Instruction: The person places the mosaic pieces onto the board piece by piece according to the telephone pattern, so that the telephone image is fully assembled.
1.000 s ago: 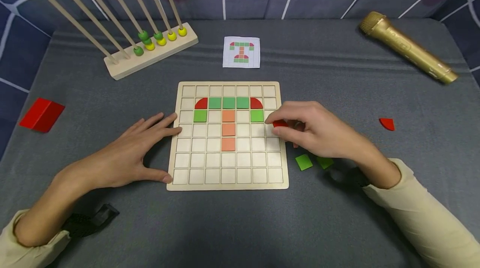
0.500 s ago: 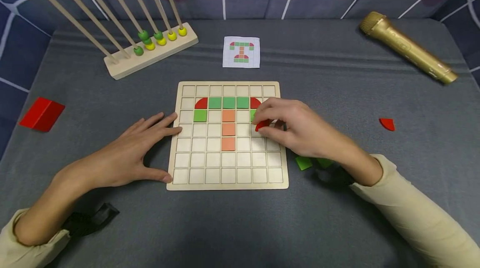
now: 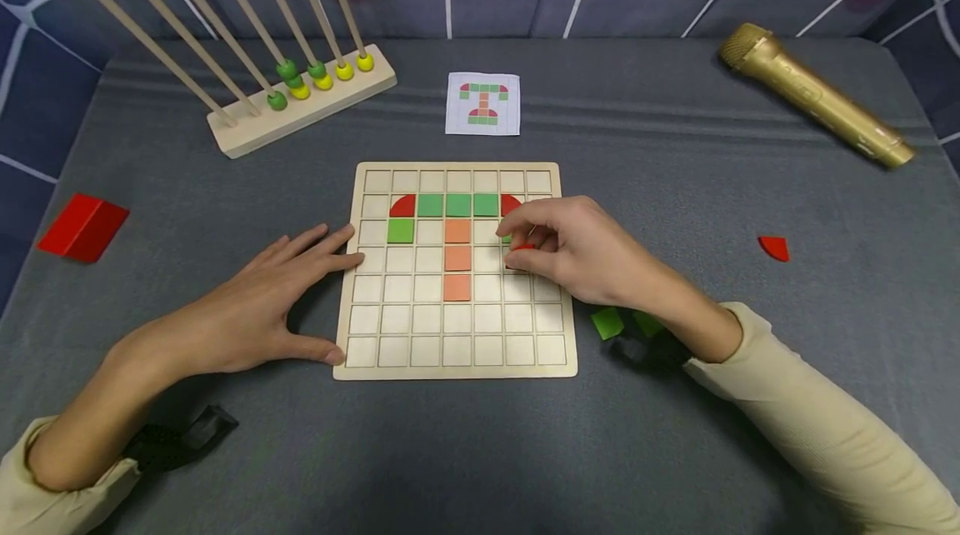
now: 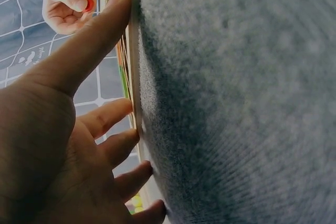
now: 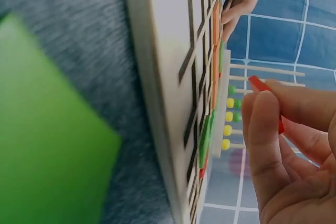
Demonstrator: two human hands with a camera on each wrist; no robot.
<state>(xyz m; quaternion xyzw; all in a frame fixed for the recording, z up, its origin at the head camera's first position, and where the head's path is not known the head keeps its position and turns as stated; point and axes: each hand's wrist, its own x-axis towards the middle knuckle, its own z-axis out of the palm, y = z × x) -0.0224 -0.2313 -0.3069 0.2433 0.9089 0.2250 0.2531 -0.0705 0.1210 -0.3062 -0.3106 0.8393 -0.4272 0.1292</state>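
Note:
A wooden grid board [image 3: 426, 352] lies flat on the table, carrying green squares, orange squares and red quarter-round tiles in its cells. My left hand [image 3: 247, 310] is spread at the board's left edge, fingertips and thumb touching it. Over the board's right side, my right hand [image 3: 585, 252] pinches a red tile [image 5: 258, 83] between thumb and fingers. In the right wrist view that tile is raised off the board; its full outline is covered by the fingers. Below the right hand two green squares [image 3: 608, 323] lie beside the board, one partly hidden by the wrist.
A picture card [image 3: 483, 105] lies behind the board. At back left stands a peg rack [image 3: 300, 106] with green and yellow beads. A red block [image 3: 85, 228] sits far left, a gold microphone [image 3: 817, 97] at back right, and a red quarter-round tile [image 3: 775, 248] on the right.
My right hand has moved left from the board's right edge to over its cells, carrying the red tile, and slowed over the last half second. My left hand has stayed put.

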